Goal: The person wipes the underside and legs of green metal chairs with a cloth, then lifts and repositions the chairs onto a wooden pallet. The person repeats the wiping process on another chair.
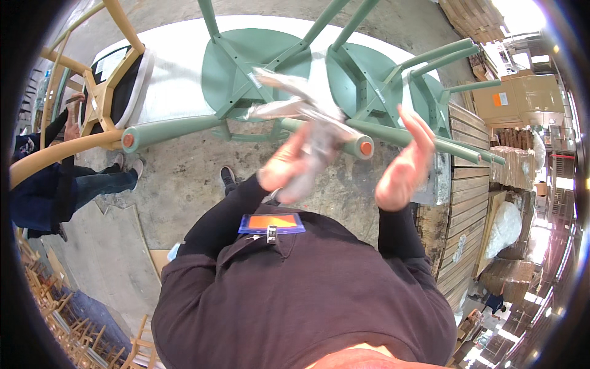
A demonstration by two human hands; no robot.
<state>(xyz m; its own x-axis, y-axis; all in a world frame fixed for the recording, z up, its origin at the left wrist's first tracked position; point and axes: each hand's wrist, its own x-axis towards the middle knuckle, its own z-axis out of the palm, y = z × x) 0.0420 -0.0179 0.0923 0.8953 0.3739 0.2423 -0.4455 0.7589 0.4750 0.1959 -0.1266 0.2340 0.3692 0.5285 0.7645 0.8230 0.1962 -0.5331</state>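
Note:
My left hand [284,163] is closed around a limp, crumpled grey-white cloth [316,132]. The cloth is smeared by motion, and its loose ends splay out over a chair leg with an orange tip [365,148]. To the right, my right hand [405,163] is raised with its fingers stretched out and nothing in it. It is close to the legs of the green chairs. One upturned green chair [246,61] lies just beyond my left hand, its underside and crossed braces showing. A second green chair [350,71] lies beside it.
A white-covered table [175,61] bears the chairs, with a wooden-legged chair [98,98] at its left end. A person [43,190] stands there, a hand near that chair. Wooden slats [467,215] and cardboard boxes [516,101] are at right; several chair frames [80,326] are at lower left.

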